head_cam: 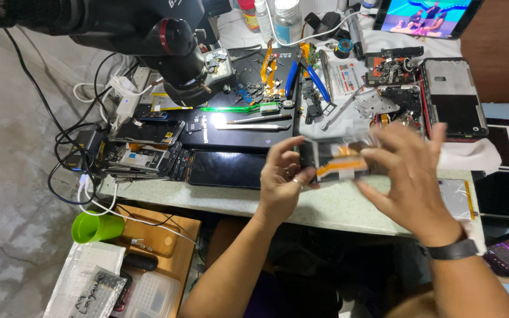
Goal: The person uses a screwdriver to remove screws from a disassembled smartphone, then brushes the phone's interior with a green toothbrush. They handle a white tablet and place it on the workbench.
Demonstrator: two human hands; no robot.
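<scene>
My left hand (282, 176) and my right hand (410, 176) together hold a small phone part (337, 158) over the front edge of the workbench (325, 206). The part is dark at its left end, silvery in the middle, with an orange flex strip along it. My left fingers pinch the dark end. My right hand is blurred, its fingers spread around the right end. A ring shows on my left hand and a black wristband (453, 249) on my right wrist.
A black microscope (172, 41) hangs over a dark work mat (248, 132) with tweezers, a green toothbrush (240, 108), blue-handled pliers and phone parts. Opened phones lie left and right. A tablet (428, 15) stands at the back. A green cup (92, 228) sits below left.
</scene>
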